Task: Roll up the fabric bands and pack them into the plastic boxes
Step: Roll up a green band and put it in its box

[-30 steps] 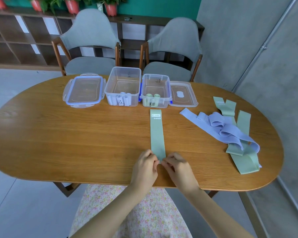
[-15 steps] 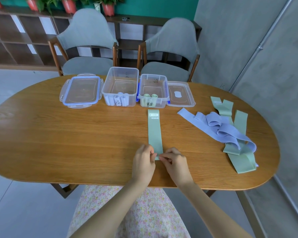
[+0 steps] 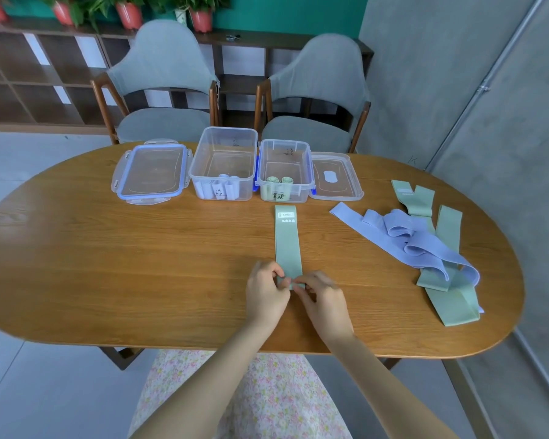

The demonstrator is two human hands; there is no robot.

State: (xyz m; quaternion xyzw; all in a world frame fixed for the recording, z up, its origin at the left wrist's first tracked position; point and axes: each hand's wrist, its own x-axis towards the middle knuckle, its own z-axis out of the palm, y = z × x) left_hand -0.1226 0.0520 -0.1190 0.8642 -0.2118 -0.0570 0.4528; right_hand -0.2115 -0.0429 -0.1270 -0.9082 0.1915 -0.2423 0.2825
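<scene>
Both hands, left hand [image 3: 267, 293] and right hand [image 3: 322, 301], are pinching the green band's [image 3: 287, 245] near end, fingers clamped; the first turn should be going tight and square toward the counter's far edge.

An office-like meeting room: oval wooden table [image 3: 108, 264], grey chairs [image 3: 162, 90], cubby shelving [image 3: 29, 77], potted plants [image 3: 127, 11].

Bare forearms — pale floral dress [image 3: 260, 400].
</scene>
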